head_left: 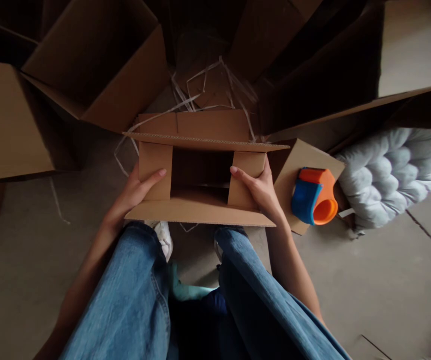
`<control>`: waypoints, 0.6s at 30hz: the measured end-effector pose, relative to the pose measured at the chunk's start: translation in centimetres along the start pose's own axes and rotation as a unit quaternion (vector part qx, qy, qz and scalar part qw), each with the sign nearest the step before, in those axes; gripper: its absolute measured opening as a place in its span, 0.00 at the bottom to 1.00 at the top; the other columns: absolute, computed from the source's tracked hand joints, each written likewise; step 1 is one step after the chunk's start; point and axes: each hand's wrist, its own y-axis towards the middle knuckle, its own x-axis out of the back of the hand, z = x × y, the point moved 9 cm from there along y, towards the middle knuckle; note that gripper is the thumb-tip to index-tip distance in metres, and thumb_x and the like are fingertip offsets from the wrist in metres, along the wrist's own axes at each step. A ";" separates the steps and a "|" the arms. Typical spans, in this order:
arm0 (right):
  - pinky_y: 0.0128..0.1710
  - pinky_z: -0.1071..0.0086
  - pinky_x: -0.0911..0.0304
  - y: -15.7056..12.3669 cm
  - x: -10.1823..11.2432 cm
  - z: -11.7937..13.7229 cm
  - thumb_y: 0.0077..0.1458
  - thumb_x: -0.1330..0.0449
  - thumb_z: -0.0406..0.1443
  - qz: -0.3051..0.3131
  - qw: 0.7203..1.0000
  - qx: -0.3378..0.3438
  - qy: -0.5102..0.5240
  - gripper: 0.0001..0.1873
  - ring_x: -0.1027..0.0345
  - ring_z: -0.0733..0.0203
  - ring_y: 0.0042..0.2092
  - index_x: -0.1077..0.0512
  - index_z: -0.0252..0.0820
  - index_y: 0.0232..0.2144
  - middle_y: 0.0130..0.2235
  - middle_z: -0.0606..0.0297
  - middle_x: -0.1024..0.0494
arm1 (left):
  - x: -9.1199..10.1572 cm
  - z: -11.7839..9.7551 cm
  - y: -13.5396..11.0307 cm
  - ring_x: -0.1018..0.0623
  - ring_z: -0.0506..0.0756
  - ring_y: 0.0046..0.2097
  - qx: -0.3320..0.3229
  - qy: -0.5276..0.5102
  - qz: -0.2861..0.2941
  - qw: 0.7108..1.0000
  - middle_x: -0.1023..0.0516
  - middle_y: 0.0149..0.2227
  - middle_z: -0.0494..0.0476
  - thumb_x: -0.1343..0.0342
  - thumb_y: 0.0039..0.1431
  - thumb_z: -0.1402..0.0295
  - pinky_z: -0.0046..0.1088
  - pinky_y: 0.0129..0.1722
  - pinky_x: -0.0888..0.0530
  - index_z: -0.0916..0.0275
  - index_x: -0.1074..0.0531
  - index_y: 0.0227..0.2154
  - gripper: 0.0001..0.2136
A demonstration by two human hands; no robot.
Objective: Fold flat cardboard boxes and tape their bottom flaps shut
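Between my knees and the pile of boxes is a small cardboard box (200, 212), its two short flaps folded inward and its two long flaps sticking out. The gap between the short flaps is dark inside. My left hand (136, 185) grips the box's left end, thumb lying on the left short flap and fingers hidden behind the side. At the right end my right hand (258, 185) holds it the same way, thumb on the right short flap. Just right of that hand, an orange and blue tape dispenser (315, 196) rests on another piece of cardboard (294, 165).
Large open cartons stand at the left (125, 85) and the upper right (414, 50). White plastic strapping (192, 102) lies tangled beyond the box. A grey tufted cushion (391, 175) is on the concrete floor (358, 280) at the right.
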 end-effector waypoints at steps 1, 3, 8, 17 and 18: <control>0.55 0.50 0.29 0.0 0.0 0.0 0.41 0.27 0.57 0.000 1.000 -0.001 0.000 0.43 0.28 0.47 0.52 0.33 0.51 0.56 0.52 0.59 0.22 | 0.0 0.0 0.0 0.25 0.70 0.61 0.003 -0.003 0.000 1.000 0.21 0.57 0.60 0.35 0.55 0.51 0.52 0.58 0.26 0.50 0.31 0.63 0.33; 0.55 0.50 0.29 0.0 -0.1 -0.1 0.42 0.27 0.57 0.003 1.000 -0.002 -0.001 0.42 0.28 0.47 0.52 0.33 0.51 0.56 0.51 0.59 0.22 | 0.0 0.0 -0.1 0.25 0.71 0.61 0.006 -0.012 0.001 1.000 0.21 0.57 0.60 0.35 0.55 0.51 0.53 0.58 0.26 0.50 0.31 0.63 0.33; 0.54 0.51 0.29 0.1 -0.1 -0.2 0.41 0.27 0.58 0.005 1.000 0.003 0.003 0.44 0.28 0.47 0.53 0.34 0.51 0.57 0.52 0.59 0.22 | -0.2 0.2 0.0 0.26 0.69 0.62 0.015 -0.037 0.009 0.999 0.23 0.60 0.58 0.33 0.55 0.51 0.50 0.62 0.30 0.52 0.31 0.62 0.33; 0.54 0.51 0.29 0.1 -0.1 -0.1 0.42 0.27 0.57 0.003 1.000 0.005 -0.003 0.43 0.28 0.47 0.53 0.33 0.50 0.56 0.52 0.59 0.22 | -0.3 0.5 0.0 0.25 0.66 0.61 0.015 -0.058 0.009 0.998 0.23 0.60 0.57 0.33 0.56 0.54 0.46 0.62 0.29 0.55 0.30 0.60 0.30; 0.54 0.52 0.29 0.1 -0.1 -0.1 0.42 0.27 0.57 0.003 1.000 0.006 -0.003 0.43 0.28 0.47 0.53 0.33 0.50 0.56 0.52 0.59 0.22 | -0.2 0.5 0.0 0.25 0.66 0.61 0.010 -0.054 0.008 0.998 0.23 0.60 0.58 0.33 0.56 0.54 0.47 0.62 0.29 0.55 0.29 0.60 0.29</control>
